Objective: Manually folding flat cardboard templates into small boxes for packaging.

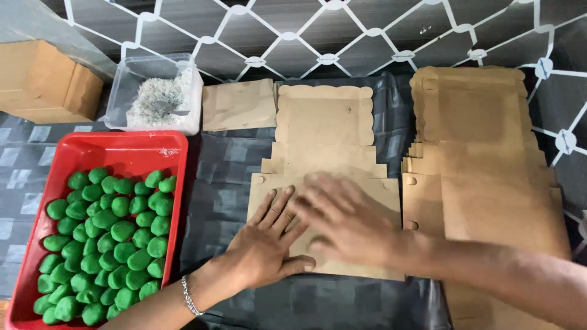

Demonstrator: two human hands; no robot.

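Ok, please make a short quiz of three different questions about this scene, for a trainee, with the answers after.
1. True or false: the green balls lie in a red tray.
2. Which hand wears a bracelet? A) left B) right
3. What do both hands press on?

Key:
1. True.
2. A: the left hand; the right hand, blurred, has none.
3. A flat brown cardboard cut-out on the dark cloth, beside a stack of cut-outs.

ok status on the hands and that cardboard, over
Left hand flat, open on flat box blank. Right hand blurred, palm down on same blank. Nothing gripped. Red tray of green balls left, blank stack right.
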